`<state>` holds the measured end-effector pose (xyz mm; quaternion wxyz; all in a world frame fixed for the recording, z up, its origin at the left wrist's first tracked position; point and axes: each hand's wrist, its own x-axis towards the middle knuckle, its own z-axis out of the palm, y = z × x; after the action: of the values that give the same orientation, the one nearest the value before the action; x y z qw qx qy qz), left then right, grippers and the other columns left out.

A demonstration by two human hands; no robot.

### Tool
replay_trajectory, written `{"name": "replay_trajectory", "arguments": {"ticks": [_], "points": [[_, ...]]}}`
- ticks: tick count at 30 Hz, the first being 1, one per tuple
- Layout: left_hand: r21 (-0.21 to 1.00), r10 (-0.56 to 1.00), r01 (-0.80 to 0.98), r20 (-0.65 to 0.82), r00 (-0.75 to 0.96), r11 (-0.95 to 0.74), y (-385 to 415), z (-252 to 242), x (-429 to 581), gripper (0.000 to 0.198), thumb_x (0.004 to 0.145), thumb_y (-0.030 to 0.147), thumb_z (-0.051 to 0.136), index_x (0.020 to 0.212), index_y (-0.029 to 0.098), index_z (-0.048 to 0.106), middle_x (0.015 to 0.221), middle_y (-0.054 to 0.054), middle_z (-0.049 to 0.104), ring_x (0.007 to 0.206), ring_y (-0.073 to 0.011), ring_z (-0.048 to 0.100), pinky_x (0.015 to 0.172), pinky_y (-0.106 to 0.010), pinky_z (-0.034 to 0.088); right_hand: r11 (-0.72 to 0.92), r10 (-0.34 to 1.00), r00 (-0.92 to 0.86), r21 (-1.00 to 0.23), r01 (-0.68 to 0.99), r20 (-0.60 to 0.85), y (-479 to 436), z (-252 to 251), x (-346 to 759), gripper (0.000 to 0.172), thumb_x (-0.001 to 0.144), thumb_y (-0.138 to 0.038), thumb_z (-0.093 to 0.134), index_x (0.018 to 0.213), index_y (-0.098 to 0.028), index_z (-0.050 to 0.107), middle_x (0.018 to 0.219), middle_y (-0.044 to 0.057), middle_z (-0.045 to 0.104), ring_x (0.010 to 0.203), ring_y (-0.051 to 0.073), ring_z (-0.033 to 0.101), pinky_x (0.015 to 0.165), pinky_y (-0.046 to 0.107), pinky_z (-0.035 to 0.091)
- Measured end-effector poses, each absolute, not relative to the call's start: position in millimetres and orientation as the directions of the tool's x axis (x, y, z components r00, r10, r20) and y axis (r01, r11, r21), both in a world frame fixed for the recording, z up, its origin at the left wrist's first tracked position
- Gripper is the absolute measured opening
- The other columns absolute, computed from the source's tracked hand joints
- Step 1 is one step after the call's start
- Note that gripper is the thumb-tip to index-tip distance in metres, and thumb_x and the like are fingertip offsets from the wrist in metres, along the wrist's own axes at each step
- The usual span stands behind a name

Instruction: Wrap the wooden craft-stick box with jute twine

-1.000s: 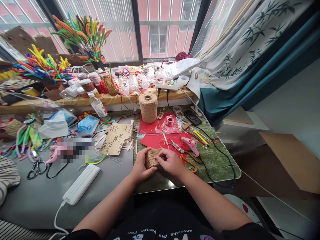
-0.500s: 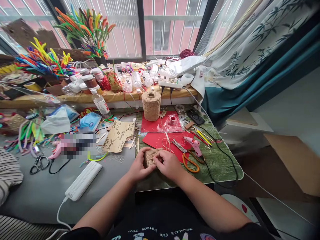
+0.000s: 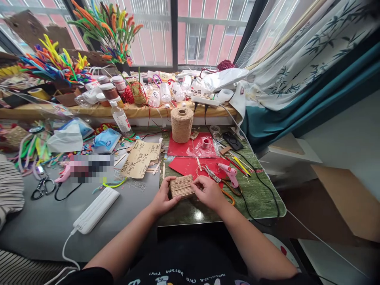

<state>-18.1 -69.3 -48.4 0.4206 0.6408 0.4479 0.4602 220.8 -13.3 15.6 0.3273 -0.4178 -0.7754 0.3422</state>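
My left hand (image 3: 164,198) grips the left end of a small flat block wrapped in rows of jute twine (image 3: 181,187), thumb in front and fingers behind. At the block's right end my right hand (image 3: 208,192) is closed in a pinch on the twine; the fingertips partly hide the strand. A loose loop of twine shows just behind that hand. Beyond the block stands a large spool of jute twine (image 3: 181,126) on red sheets (image 3: 181,165). Scissors with orange handles (image 3: 228,194) and a pink glue gun (image 3: 230,173) lie right of my right hand.
Sandpaper sheets (image 3: 141,160) and wooden sticks lie to the left. A white power strip (image 3: 96,209) sits on the grey table, near black scissors (image 3: 43,188). Pencils (image 3: 241,166) and a black cable (image 3: 267,188) lie at right. A striped sleeve (image 3: 10,190) shows at far left.
My right hand has shifted right, off the block's front face to its right end, uncovering more of the wrapped rows. My left hand keeps its hold. The view has shifted slightly.
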Motion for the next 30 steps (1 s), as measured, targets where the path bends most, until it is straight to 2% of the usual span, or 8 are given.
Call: {"name": "replay_trajectory", "arguments": {"ticks": [4,7,9,11,14,18,23,30], "points": [[0.947,0.957,0.189,0.228,0.179,-0.261,-68,-40,-19,0.064,0.093,0.044,0.068,0.144,0.024,0.035,0.142,-0.017,0.050,0.134,-0.0323,0.054,0.113,-0.054,0.046,0.293,0.914,-0.383,-0.872,0.392,0.135,-12,8,223,0.019,0.096,-0.033,0.066,0.080,-0.022,0.064,0.071,0.001,0.063,0.066,0.018,0.059,0.061,0.029,0.047],[0.891,0.949,0.340,0.246,0.197,-0.301,-66,-18,-18,0.067,0.090,0.037,0.069,0.147,0.024,0.035,0.152,-0.018,0.044,0.145,-0.0345,0.045,0.120,-0.057,0.038,0.207,0.936,-0.344,-0.910,0.358,0.077,-15,0,220,0.022,0.096,-0.039,0.066,0.080,-0.023,0.062,0.067,0.000,0.060,0.062,0.017,0.057,0.056,0.028,0.046],[0.773,0.932,0.520,0.287,0.222,-0.362,-62,3,-13,0.077,0.087,0.035,0.072,0.152,0.025,0.032,0.160,-0.018,0.039,0.151,-0.0355,0.038,0.124,-0.058,0.033,0.191,0.937,-0.341,-0.921,0.340,0.068,-16,-2,218,0.023,0.096,-0.040,0.066,0.081,-0.023,0.061,0.067,-0.001,0.059,0.061,0.017,0.056,0.056,0.028,0.046],[0.643,0.914,0.652,0.321,0.248,-0.403,-56,24,-3,0.086,0.083,0.043,0.077,0.154,0.025,0.033,0.163,-0.017,0.038,0.152,-0.0367,0.037,0.125,-0.058,0.031,0.192,0.935,-0.346,-0.925,0.329,0.071,-17,-3,216,0.023,0.095,-0.039,0.066,0.081,-0.023,0.060,0.068,-0.002,0.058,0.061,0.016,0.055,0.056,0.027,0.045],[0.477,0.910,0.775,0.224,0.348,-0.413,-46,39,16,0.100,0.076,0.060,0.082,0.155,0.022,0.035,0.154,-0.019,0.051,0.144,-0.0399,0.047,0.119,-0.059,0.035,0.212,0.934,-0.344,-0.919,0.331,0.092,-15,-2,216,0.021,0.094,-0.035,0.068,0.079,-0.022,0.060,0.070,-0.002,0.058,0.063,0.015,0.054,0.059,0.027,0.044],[0.335,0.933,0.871,0.094,0.348,-0.359,-41,33,29,0.089,0.080,0.059,0.078,0.150,0.018,0.043,0.139,-0.019,0.064,0.127,-0.0388,0.060,0.108,-0.055,0.042,0.274,0.906,-0.402,-0.907,0.321,0.131,-9,-3,229,0.013,0.095,-0.031,0.066,0.086,-0.021,0.067,0.078,0.001,0.065,0.069,0.016,0.059,0.065,0.028,0.049],[0.286,0.939,0.895,0.095,0.329,-0.343,-41,26,29,0.077,0.084,0.055,0.076,0.145,0.017,0.048,0.134,-0.016,0.066,0.122,-0.0363,0.061,0.104,-0.051,0.043,0.272,0.903,-0.405,-0.920,0.283,0.142,-4,-13,243,0.016,0.094,-0.034,0.067,0.085,-0.021,0.069,0.078,0.002,0.066,0.067,0.017,0.061,0.063,0.028,0.051],[0.337,0.928,0.865,0.157,0.338,-0.373,-36,22,31,0.074,0.083,0.059,0.075,0.142,0.021,0.052,0.128,-0.017,0.068,0.117,-0.0407,0.063,0.099,-0.055,0.044,-0.085,0.925,-0.370,-0.996,0.018,-0.086,-11,-40,230,0.032,0.092,-0.052,0.070,0.086,-0.022,0.060,0.067,-0.003,0.061,0.050,0.013,0.055,0.049,0.027,0.047]]}}
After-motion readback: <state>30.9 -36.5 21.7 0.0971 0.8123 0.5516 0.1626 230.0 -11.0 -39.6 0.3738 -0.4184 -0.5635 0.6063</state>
